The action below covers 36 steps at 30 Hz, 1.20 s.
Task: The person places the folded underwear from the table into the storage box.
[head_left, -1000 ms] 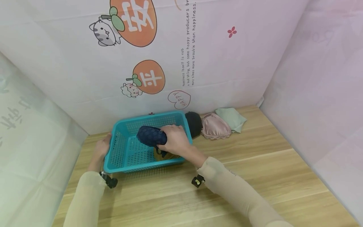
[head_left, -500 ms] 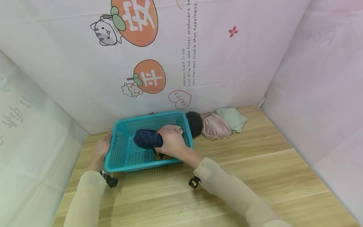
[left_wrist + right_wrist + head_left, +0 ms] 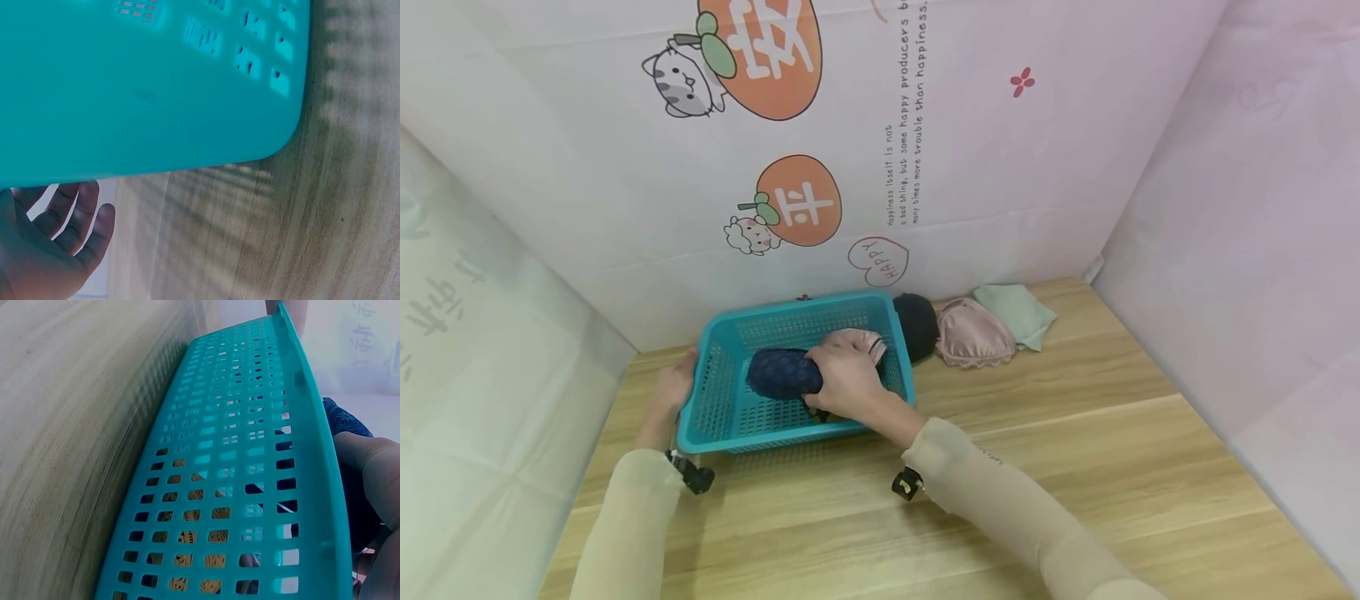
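Note:
My right hand [image 3: 846, 379] grips a folded navy bra [image 3: 784, 373] with a patterned surface, low inside the turquoise basket [image 3: 797, 432]. A dark strap hangs below that hand. In the right wrist view the thumb presses on the navy bra [image 3: 342, 419] just beyond the basket's rim. My left hand [image 3: 673, 387] rests against the outside of the basket's left end. In the left wrist view its fingers [image 3: 78, 225] are loosely bent and spread, some tips right at the basket's edge; the thumb is hidden. A pink folded piece [image 3: 865, 340] lies in the basket behind my right hand.
Right of the basket, along the back wall, lie a black rounded piece [image 3: 916, 327], a pink satin piece with lace trim [image 3: 975, 332] and a pale green cloth piece [image 3: 1017, 315]. Tan patterned fabric [image 3: 215, 559] shows through the basket's holes. Printed cloth walls surround the wooden table [image 3: 820, 533].
My right hand has moved left and down in the basket with the navy bra, uncovering more of the pink piece behind it. The left hand stays at the basket's end.

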### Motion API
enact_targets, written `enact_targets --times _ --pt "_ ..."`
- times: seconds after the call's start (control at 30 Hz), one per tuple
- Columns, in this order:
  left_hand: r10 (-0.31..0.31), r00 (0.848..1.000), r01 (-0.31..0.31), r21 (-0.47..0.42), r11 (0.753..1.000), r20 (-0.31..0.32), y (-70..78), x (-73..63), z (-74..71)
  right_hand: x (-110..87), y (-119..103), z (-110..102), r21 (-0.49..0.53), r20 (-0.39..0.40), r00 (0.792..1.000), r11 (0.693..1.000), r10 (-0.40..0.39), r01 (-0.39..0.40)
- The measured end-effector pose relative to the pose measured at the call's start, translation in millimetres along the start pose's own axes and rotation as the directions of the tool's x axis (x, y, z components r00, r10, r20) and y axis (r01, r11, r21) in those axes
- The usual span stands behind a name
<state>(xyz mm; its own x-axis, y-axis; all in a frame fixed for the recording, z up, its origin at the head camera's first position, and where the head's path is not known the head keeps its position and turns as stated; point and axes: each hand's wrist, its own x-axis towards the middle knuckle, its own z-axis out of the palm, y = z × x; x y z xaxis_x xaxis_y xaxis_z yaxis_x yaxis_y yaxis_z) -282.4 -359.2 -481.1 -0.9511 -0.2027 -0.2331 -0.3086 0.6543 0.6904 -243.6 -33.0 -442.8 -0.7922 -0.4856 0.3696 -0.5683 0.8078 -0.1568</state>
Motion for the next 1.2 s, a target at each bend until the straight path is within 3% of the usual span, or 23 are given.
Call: enact_targets --times 0.5,0.8,1.2 --pt "0.002 1.000 -0.002 0.012 1.000 -0.004 -0.7 1.9 0.5 3.1 -12.2 6.2 -0.076 0.051 0.998 0.996 -0.034 0.037" --pt "-0.007 1.000 0.007 0.005 1.000 -0.014 -0.2 1.2 1.3 4.1 -13.9 12.7 -0.160 0.226 0.974 0.987 0.009 0.028" --pt "-0.012 1.000 0.012 -0.006 1.000 -0.020 0.2 1.2 0.7 4.5 -11.6 13.1 -0.126 0.239 0.971 0.992 0.015 0.015"
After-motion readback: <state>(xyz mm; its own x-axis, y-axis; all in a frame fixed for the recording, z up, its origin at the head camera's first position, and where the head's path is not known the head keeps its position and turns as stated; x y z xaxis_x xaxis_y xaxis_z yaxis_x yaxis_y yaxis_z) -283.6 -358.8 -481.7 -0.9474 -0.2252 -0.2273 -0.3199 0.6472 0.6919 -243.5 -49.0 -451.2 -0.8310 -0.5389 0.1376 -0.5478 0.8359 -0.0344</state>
